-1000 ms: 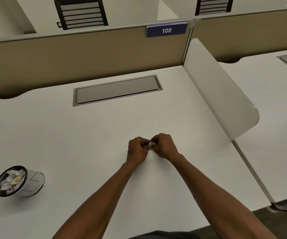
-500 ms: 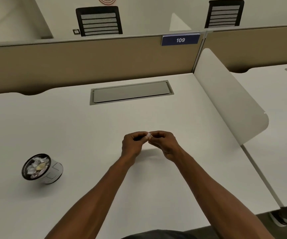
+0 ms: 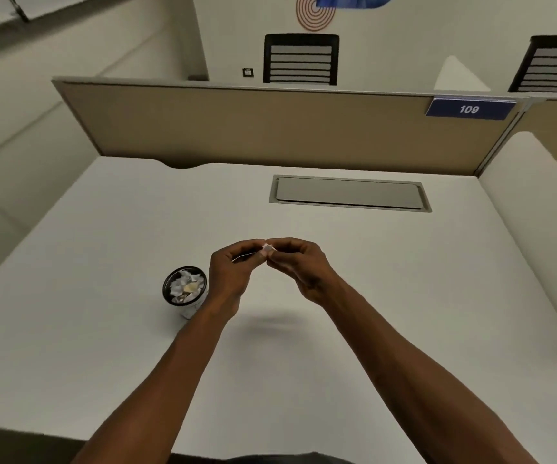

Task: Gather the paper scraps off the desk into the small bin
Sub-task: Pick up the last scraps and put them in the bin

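My left hand (image 3: 233, 272) and my right hand (image 3: 299, 267) meet fingertip to fingertip above the white desk (image 3: 404, 296). Together they pinch a small white paper scrap (image 3: 267, 249), lifted off the surface, with a shadow beneath. The small bin (image 3: 185, 286), a black-rimmed round can holding several crumpled white and yellow scraps, stands on the desk just left of my left wrist, which hides its right side. I see no other loose scrap on the desk.
A grey cable flap (image 3: 349, 193) is set into the desk at the back. A tan partition (image 3: 253, 125) with a blue "109" sign (image 3: 469, 109) closes the far edge. A white side divider (image 3: 535, 202) bounds the right. Black chairs (image 3: 300, 58) stand beyond.
Both hands have lifted off the desk with the scrap and moved left toward the bin. The view has swung left, so the bin now sits beside my left wrist.
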